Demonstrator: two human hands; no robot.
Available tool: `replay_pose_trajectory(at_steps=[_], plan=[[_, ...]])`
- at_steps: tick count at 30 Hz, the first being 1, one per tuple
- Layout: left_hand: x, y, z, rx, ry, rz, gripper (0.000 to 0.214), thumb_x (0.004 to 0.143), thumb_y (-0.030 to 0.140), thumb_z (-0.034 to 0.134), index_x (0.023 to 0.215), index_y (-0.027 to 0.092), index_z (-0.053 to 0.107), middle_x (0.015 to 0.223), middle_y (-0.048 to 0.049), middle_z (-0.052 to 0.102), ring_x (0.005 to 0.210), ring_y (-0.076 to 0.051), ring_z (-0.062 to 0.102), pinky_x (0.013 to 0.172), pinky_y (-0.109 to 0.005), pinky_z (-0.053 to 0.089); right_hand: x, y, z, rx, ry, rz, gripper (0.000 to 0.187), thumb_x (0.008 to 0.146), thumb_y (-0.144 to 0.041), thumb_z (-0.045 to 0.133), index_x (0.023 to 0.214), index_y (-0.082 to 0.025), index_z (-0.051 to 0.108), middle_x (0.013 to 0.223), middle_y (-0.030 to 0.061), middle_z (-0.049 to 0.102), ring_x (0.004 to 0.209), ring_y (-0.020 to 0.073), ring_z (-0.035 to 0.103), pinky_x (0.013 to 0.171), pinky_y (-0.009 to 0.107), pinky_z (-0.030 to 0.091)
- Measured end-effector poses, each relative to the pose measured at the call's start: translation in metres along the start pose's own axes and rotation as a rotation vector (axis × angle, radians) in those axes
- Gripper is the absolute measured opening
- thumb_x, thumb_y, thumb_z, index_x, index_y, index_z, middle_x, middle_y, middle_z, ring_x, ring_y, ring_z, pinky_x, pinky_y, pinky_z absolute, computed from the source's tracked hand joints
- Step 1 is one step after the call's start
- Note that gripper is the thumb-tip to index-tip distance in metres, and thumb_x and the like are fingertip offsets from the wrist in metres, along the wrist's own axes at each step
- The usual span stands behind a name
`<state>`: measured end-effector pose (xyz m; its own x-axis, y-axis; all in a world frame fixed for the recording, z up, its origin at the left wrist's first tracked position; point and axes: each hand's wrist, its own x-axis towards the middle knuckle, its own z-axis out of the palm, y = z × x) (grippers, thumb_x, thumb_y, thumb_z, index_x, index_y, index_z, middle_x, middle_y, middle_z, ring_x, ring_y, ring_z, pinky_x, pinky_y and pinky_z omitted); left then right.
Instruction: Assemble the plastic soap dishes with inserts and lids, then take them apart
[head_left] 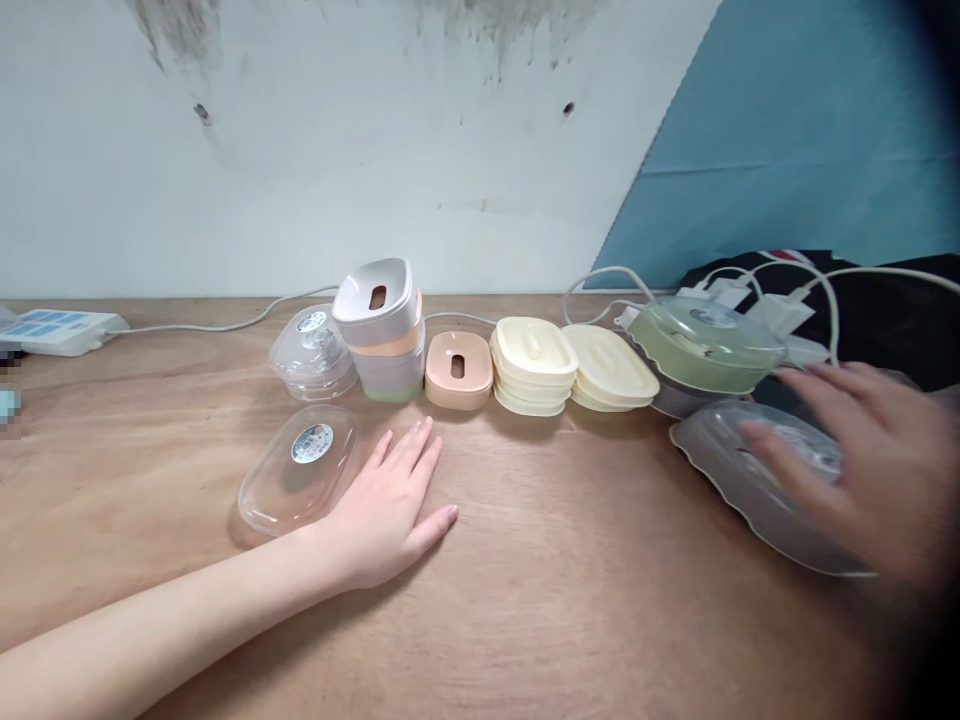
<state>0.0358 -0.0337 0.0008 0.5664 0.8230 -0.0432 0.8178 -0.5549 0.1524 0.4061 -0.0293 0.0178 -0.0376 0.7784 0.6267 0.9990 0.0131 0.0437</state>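
Short of worktop (540, 600) back edge: left hand (386, 520) beside clear lid (289, 475), right hand (877, 460) over grey container (727, 465), both wide-fingered

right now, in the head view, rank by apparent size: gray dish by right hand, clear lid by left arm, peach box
1. Gray dish, partly covered by the right hand
2. Clear lid
3. Peach box
The peach box sits farther back, so its true size is unsure.

Left hand (386, 515) lies flat, right hand (889, 455) over a grey container (724, 455).
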Motion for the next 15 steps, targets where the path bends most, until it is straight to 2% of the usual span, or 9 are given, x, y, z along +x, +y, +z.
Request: replay_pose_trajectory(at_steps=[1, 3, 4, 6, 10, 15], plan=[[0.000, 0.000, 0.000, 0.002, -0.007, 0.006, 0.067, 0.091, 0.048, 0.031, 0.140, 0.002, 0.023, 0.148, -0.0194, 0.013, 0.137, -0.029, 0.010, 0.111, -0.051, 0.015, -0.003, -0.021, -0.005, 0.093, -0.039, -0.135, 0.057, 0.088, -0.045, 0.036, 0.133, -0.010, 0.039, 0.136, 0.0225, 0.040, 0.129, 0.0347, 0.034, 0.105, 0.049, 0.031], [0.000, 0.000, -0.001, 0.007, -0.018, 0.009, 0.067, 0.092, 0.048, 0.030, 0.140, 0.002, 0.023, 0.148, -0.0186, 0.014, 0.138, -0.028, 0.009, 0.111, -0.051, 0.015, -0.011, -0.062, -0.009, 0.275, -0.275, -0.393, 0.055, 0.090, -0.039, 0.036, 0.140, -0.018, 0.027, 0.145, 0.0137, 0.032, 0.132, 0.0299, 0.030, 0.105, 0.049, 0.034], [0.000, 0.000, -0.001, 0.008, -0.015, 0.009, 0.067, 0.092, 0.048, 0.030, 0.140, 0.002, 0.023, 0.148, -0.0184, 0.015, 0.138, -0.028, 0.010, 0.111, -0.051, 0.015, -0.014, -0.079, -0.008, 0.341, -0.370, -0.521, 0.060, 0.089, -0.040, 0.039, 0.142, -0.019, 0.022, 0.147, 0.0119, 0.029, 0.134, 0.0298, 0.027, 0.105, 0.050, 0.034], [0.000, 0.000, -0.001, 0.003, 0.001, 0.011, 0.066, 0.091, 0.047, 0.031, 0.139, 0.002, 0.024, 0.147, -0.0180, 0.016, 0.138, -0.028, 0.011, 0.111, -0.050, 0.016, -0.018, -0.106, 0.000, 0.429, -0.504, -0.636, 0.062, 0.089, -0.038, 0.040, 0.144, -0.020, 0.018, 0.148, 0.0102, 0.026, 0.136, 0.0281, 0.023, 0.105, 0.049, 0.034], [0.000, -0.001, -0.002, -0.023, 0.007, 0.020, 0.066, 0.091, 0.047, 0.032, 0.140, 0.004, 0.023, 0.148, -0.0160, 0.016, 0.138, -0.027, 0.011, 0.111, -0.050, 0.017, -0.012, -0.131, 0.015, 0.530, -0.628, -0.657, 0.056, 0.091, -0.038, 0.037, 0.143, -0.019, 0.025, 0.147, 0.0092, 0.028, 0.136, 0.0267, 0.021, 0.108, 0.051, 0.027], [0.001, -0.003, -0.004, -0.035, -0.030, 0.065, 0.061, 0.092, 0.047, 0.031, 0.142, 0.012, 0.022, 0.149, -0.0079, 0.016, 0.139, -0.025, 0.010, 0.111, -0.050, 0.014, -0.006, -0.135, 0.015, 0.560, -0.651, -0.659, 0.053, 0.092, -0.037, 0.035, 0.141, -0.018, 0.028, 0.147, 0.0082, 0.028, 0.136, 0.0246, 0.021, 0.109, 0.050, 0.025]])
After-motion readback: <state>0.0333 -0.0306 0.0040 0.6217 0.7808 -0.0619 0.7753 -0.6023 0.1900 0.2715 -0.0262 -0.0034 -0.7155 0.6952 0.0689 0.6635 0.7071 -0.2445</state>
